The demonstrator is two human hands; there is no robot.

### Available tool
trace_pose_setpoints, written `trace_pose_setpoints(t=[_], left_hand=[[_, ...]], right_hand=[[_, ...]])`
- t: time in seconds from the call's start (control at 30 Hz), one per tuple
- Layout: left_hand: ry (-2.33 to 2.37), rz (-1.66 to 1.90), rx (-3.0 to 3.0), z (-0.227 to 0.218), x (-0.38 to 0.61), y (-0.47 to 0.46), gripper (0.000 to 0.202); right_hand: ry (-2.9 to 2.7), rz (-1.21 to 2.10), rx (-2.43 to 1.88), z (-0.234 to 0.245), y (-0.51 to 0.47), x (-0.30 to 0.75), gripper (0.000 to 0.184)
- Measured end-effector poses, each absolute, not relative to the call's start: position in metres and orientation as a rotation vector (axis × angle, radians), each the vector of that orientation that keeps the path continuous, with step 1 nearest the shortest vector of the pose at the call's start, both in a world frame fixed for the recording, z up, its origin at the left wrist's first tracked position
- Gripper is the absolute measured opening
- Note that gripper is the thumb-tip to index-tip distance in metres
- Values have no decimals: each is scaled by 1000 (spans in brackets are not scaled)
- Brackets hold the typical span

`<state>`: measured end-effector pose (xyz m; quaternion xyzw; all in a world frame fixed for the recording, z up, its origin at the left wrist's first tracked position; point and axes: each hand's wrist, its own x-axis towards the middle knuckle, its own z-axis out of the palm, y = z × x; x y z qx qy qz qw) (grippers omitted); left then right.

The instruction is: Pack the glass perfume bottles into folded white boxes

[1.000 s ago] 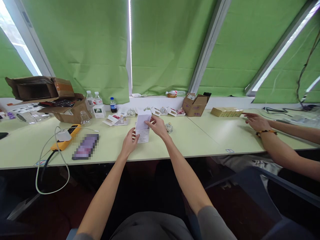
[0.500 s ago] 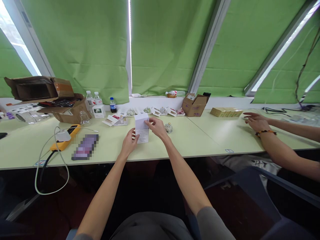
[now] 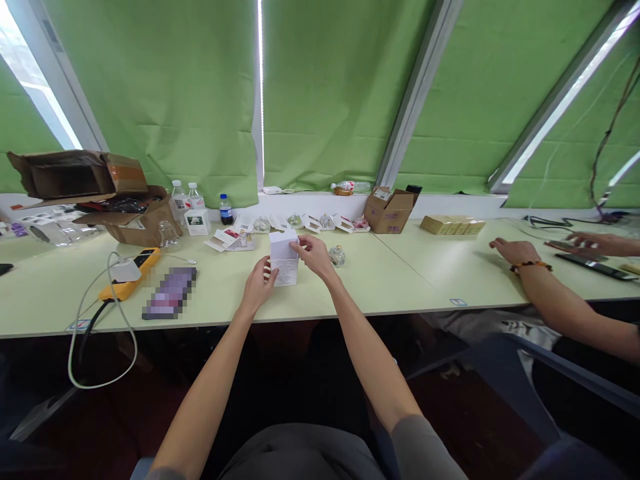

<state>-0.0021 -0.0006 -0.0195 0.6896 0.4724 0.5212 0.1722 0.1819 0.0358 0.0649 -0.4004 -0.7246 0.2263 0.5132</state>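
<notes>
A small white box stands upright on the pale green table, printed text on its front. My left hand grips its lower left side. My right hand holds its upper right corner with the fingers pressed on the lid. A small round glass bottle sits on the table just right of my right hand. More little glass bottles and opened white cartons lie behind the box.
A phone and a yellow power strip with a white charger and cable lie to the left. Cardboard boxes and water bottles sit at back left, a small carton at back centre. Another person's hand rests at right.
The raised lid of the white box has come down flat under my right hand. The other person's far hand has moved right to a phone.
</notes>
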Motion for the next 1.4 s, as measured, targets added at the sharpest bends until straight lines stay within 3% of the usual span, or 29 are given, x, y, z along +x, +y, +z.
trace_pose_setpoints(t=[1.4], left_hand=[[1358,1458,1937,-21,-3,1,44]], right_hand=[[-1606,566,-939,53,38,175,40]])
